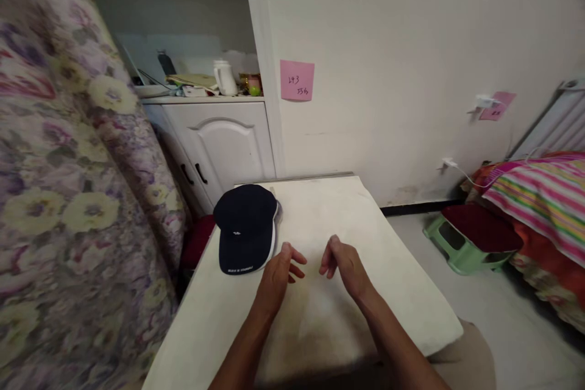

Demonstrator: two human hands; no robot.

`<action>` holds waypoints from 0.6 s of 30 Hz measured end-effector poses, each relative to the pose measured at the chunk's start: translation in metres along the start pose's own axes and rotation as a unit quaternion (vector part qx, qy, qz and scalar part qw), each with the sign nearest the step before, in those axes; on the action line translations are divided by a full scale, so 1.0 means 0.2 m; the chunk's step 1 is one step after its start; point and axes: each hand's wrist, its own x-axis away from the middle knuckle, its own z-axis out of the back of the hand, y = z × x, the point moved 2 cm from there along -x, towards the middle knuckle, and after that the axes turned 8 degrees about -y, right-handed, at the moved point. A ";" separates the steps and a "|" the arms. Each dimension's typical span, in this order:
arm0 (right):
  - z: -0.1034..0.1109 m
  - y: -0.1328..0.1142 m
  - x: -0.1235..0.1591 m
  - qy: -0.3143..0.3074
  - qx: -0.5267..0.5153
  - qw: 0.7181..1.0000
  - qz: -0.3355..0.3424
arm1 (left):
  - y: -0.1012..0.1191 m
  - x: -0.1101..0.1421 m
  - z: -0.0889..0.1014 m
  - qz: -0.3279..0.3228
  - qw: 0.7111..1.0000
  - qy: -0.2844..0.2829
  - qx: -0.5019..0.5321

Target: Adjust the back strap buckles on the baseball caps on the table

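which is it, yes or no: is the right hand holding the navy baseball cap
No, the navy baseball cap lies on the table, apart from the right hand.

Baseball cap (245, 222), just beside left grip (278, 271): navy, white lettering, white edging. Counter (320, 207) below: cream. Floral curtain (86, 170), well left of left grip: muted purples, pale-yellow blooms. Sticky note (297, 80), ahead of left grip: pink. Stool (481, 230), well right of right grip (348, 268): pale green, maroon top. Blanket (543, 192), farther right: pink-white-yellow stripes.
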 end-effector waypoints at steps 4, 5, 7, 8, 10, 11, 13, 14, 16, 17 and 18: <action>0.02 -0.06 -0.04 0.009 -0.022 1.000 -0.001 | 0.08 -0.02 0.03 -0.007 0.999 -0.002 0.045; 0.02 -0.07 -0.05 0.011 -0.024 1.000 -0.002 | 0.09 -0.03 0.04 -0.009 0.999 0.001 0.054; 0.02 -0.08 -0.06 0.016 -0.024 1.000 -0.007 | 0.10 -0.04 0.06 -0.005 0.998 0.005 0.059; 0.02 -0.09 -0.06 0.017 -0.023 1.000 -0.010 | 0.10 -0.05 0.07 -0.001 0.998 0.006 0.059; 0.01 -0.09 -0.07 0.020 -0.019 0.999 -0.017 | 0.10 -0.06 0.08 0.011 0.999 0.007 0.052; 0.01 -0.09 -0.07 0.021 -0.017 0.999 -0.019 | 0.09 -0.07 0.08 0.015 0.999 0.007 0.046; 0.01 -0.09 -0.07 0.022 -0.013 0.999 -0.022 | 0.08 -0.08 0.09 0.017 0.999 0.007 0.033; 0.01 -0.08 -0.08 0.023 -0.012 0.999 -0.024 | 0.07 -0.09 0.09 0.015 0.999 0.007 0.027; 0.02 -0.07 -0.08 0.026 -0.011 0.999 -0.031 | 0.06 -0.10 0.09 0.009 1.000 0.007 0.019; 0.02 -0.06 -0.08 0.027 -0.011 0.999 -0.035 | 0.05 -0.11 0.09 0.008 1.000 0.008 0.017; 0.02 -0.05 -0.08 0.028 -0.012 0.999 -0.040 | 0.04 -0.11 0.09 0.009 1.000 0.009 0.015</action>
